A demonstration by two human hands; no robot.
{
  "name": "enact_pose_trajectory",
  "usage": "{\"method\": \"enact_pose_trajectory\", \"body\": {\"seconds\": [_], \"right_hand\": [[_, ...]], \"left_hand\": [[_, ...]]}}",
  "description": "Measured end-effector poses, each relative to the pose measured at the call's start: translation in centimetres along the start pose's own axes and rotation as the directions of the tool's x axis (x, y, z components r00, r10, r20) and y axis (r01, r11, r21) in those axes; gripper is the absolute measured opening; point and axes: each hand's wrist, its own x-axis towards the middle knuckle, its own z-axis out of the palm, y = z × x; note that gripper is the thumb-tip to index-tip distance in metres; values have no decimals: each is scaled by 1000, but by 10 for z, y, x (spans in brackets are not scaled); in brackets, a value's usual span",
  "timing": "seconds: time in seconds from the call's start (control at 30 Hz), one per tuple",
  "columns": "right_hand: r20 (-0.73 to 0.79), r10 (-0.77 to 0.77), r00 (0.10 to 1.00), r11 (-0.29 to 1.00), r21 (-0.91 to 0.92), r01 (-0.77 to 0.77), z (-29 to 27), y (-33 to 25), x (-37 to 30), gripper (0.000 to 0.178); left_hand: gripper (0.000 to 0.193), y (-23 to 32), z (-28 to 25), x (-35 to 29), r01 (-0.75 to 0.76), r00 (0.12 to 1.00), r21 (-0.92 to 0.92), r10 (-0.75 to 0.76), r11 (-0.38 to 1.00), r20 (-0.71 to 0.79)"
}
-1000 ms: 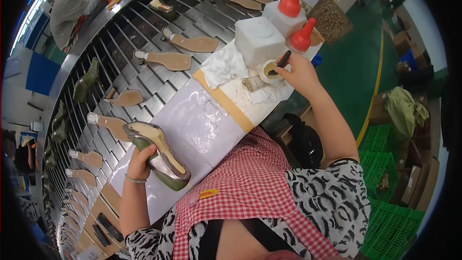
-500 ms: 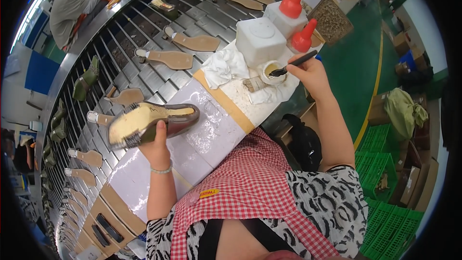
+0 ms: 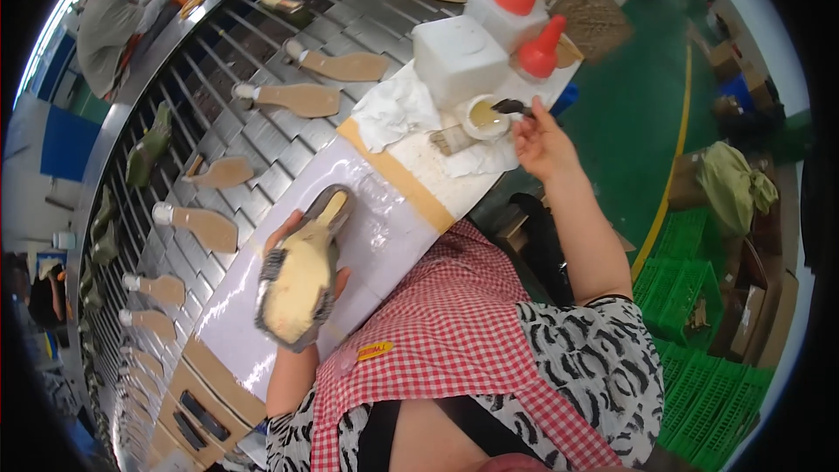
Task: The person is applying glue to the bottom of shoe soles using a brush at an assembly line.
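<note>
The left grip [image 3: 281, 232] curls round the shoe [image 3: 301, 288], underside up, over the surface [image 3: 371, 214]; the right grip [image 3: 544, 142] pinches the brush [image 3: 514, 107] at the jar [image 3: 491, 133]. Brush-loading seems in hand; next calls for steadying the shoe.

Shoe workshop; soles [image 3: 301, 100] line a conveyor [image 3: 284, 142]

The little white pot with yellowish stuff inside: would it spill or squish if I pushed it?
The pot might spill if tipped, since it's open and yellowish liquid shows inside. It's probably stiff, because it keeps a neat round shape.
</note>
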Motion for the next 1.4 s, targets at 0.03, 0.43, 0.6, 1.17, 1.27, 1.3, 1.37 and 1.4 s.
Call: {"method": "enact_pose_trajectory", "body": {"seconds": [0.03,0.43,0.6,1.17,1.27,1.3,1.37,1.4], "right_hand": [[119,1,993,998,56,-8,-10,2,7,21],[733,-64,677,798,-370,476,100,93,-154,21],[788,51,613,746,-438,502,104,117,-154,21],[910,-90,404,391,-341,855,114,110,-161,20],[972,2,234,311,-223,924,119,110,-164,21],[973,1,229,307,-218,926,119,109,-164,21],[901,63,429,593,-380,710,118,105,-163,20],[838,-3,546,735,-368,570,115,105,-163,19]], "left_hand": [[88,5,4,-1,34,999,47,-34,998,-6],[88,-51,60,-40,-16,987,-245,-23,969,-158],[85,-50,62,-39,-127,982,-234,88,964,-169],[79,-53,61,-38,-204,970,-198,172,959,-170],[77,-46,55,-34,-199,971,-99,183,975,-156],[74,-40,51,-30,-224,962,3,221,975,-159],[70,-26,40,-25,-106,981,237,140,966,-132],[75,-20,28,-19,21,996,241,1,970,-91]]}}
